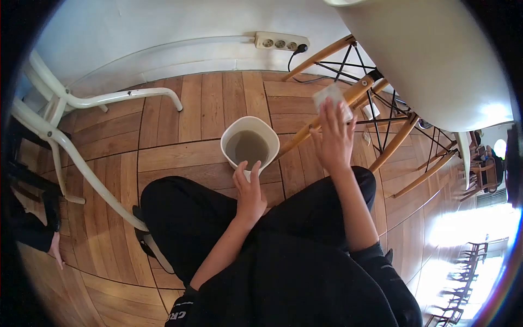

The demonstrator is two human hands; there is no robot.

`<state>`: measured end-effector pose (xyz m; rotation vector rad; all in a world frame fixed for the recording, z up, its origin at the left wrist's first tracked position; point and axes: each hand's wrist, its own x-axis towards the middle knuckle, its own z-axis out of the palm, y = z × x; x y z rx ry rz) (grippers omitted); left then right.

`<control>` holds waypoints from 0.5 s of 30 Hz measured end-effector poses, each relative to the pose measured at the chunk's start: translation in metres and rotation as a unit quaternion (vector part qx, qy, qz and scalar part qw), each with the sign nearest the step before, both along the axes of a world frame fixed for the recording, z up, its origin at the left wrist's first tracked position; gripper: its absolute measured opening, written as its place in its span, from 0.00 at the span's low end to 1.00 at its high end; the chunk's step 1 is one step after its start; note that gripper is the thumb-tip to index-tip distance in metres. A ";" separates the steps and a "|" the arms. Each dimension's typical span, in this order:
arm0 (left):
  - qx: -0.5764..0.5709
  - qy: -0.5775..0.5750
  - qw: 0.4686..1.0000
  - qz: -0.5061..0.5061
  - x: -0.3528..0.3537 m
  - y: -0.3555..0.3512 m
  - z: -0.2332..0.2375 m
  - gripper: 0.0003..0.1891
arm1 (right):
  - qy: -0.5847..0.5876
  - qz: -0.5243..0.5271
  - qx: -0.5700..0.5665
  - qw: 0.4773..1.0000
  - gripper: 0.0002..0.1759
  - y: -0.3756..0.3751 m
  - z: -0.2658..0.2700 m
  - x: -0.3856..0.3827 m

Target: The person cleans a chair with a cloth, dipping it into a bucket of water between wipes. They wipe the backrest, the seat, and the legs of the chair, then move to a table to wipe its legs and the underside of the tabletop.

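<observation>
A white bucket [227, 128] with murky grey liquid stands on the wooden floor in front of the crossed legs. My left hand [249, 192] is at its near rim, fingers bent around the edge, the thumb hidden or hard to make out. Farther right, my right hand [333, 133] has a whitish cloth or sponge [325, 95] under its fingers, blurred, against the wooden leg [361, 86] of a white chair [436, 60]. The fingers of that hand are stretched over the cloth.
White curved metal legs [87, 158] stand at the left. A power strip [280, 42] with a black plug is fixed low on the wall [163, 27]. At the far left another person's hand [56, 249] touches the floor. More chairs stand at the far right.
</observation>
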<state>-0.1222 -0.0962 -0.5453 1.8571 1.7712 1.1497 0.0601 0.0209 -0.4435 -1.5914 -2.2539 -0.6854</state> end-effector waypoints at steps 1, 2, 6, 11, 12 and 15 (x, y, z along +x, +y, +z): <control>-0.014 -0.010 1.000 -0.001 -0.001 0.000 -0.001 0.37 | 0.001 0.003 0.001 1.000 0.34 -0.004 -0.009 0.001; -0.014 -0.009 1.000 0.002 -0.003 0.000 0.000 0.37 | -0.058 0.002 -0.021 0.998 0.33 -0.008 -0.015 0.002; -0.011 -0.046 0.999 0.008 -0.009 0.001 0.003 0.37 | -0.097 0.055 0.001 0.994 0.31 -0.001 0.005 0.021; -0.004 -0.053 0.999 0.006 -0.011 0.007 0.007 0.38 | -0.046 0.036 0.064 0.996 0.29 0.005 0.036 0.017; 0.004 -0.052 0.999 0.011 -0.013 0.010 0.006 0.38 | -0.046 0.038 0.065 0.996 0.29 0.004 0.035 0.015; 0.010 -0.046 0.998 0.029 -0.017 0.017 0.006 0.38 | -0.025 0.046 0.072 0.996 0.29 0.000 0.024 0.010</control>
